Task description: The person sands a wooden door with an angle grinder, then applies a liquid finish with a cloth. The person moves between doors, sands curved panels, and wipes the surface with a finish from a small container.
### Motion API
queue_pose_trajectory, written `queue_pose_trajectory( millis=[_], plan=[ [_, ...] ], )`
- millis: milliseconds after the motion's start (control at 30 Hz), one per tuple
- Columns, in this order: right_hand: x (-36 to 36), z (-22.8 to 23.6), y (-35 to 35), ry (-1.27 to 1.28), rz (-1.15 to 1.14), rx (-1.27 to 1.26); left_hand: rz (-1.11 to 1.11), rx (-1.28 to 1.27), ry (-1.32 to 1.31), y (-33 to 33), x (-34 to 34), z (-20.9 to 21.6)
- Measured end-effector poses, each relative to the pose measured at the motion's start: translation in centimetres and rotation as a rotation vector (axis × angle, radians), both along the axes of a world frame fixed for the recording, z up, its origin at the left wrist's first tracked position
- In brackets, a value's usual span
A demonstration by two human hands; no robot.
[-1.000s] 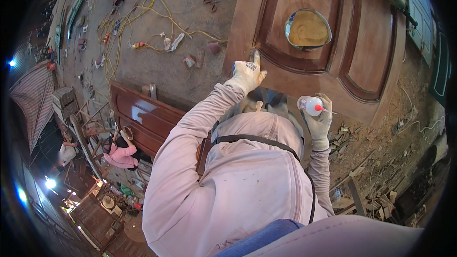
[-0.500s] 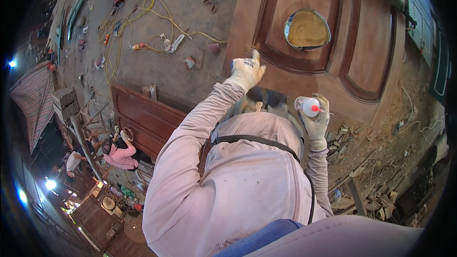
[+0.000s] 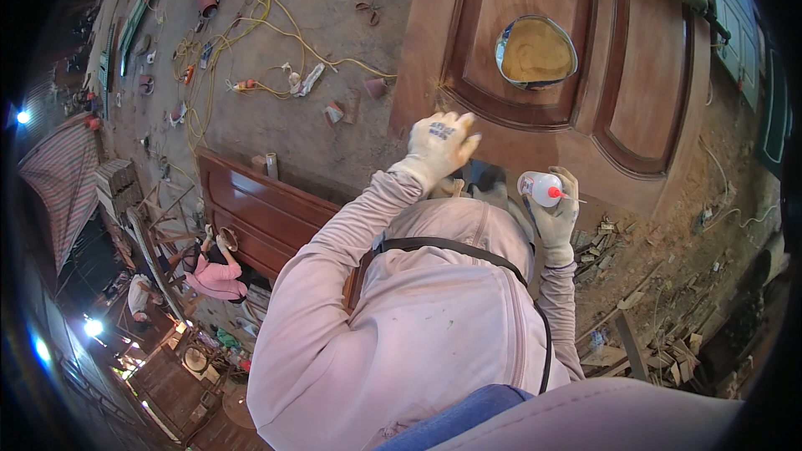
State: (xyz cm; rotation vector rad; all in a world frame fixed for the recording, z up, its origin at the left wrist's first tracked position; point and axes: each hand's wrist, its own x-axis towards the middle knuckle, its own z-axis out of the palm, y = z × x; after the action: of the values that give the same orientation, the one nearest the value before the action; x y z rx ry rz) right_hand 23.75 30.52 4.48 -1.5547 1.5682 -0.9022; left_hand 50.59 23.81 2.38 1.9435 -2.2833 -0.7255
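My left hand (image 3: 438, 147), in a whitish work glove, hovers at the near left corner of a brown panelled wooden door (image 3: 622, 149). Its fingers are loosely bent, with the thumb apart, and nothing shows in them. A small patch of tan dust (image 3: 441, 83) lies on the door's frame just beyond that hand. In my gloved right hand (image 3: 558, 215) is a white squeeze bottle (image 3: 535, 187) with a red cap and thin nozzle, tilted to the right near the door's edge. A round bowl (image 3: 502, 57) of tan powder rests on the door's middle panel.
Another reddish-brown door panel (image 3: 259, 215) lies to the left. Yellow cords (image 3: 280, 29) and a dark red pot (image 3: 376, 87) are on the ground. Wood scraps (image 3: 678, 359) litter the right side. A person in pink (image 3: 219, 276) works at the far left.
My left hand has drawn back toward me from the door's corner, and its outstretched index finger has bent in with the others. The right hand and bottle have stayed in place.
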Motion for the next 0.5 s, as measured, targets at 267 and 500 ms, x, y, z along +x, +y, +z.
queue_pose_trajectory(
  millis=[267,500],
  plan=[
    [-0.7,0.2,0.4,0.013,-0.024,-0.005,-0.080,-0.265,-0.224,-12.8,-8.1,-0.5],
    [-3.0,-0.7,2.6,-0.035,-0.081,0.031,-0.152,0.184,-0.524,-16.1,-11.9,-0.7]
  ],
)
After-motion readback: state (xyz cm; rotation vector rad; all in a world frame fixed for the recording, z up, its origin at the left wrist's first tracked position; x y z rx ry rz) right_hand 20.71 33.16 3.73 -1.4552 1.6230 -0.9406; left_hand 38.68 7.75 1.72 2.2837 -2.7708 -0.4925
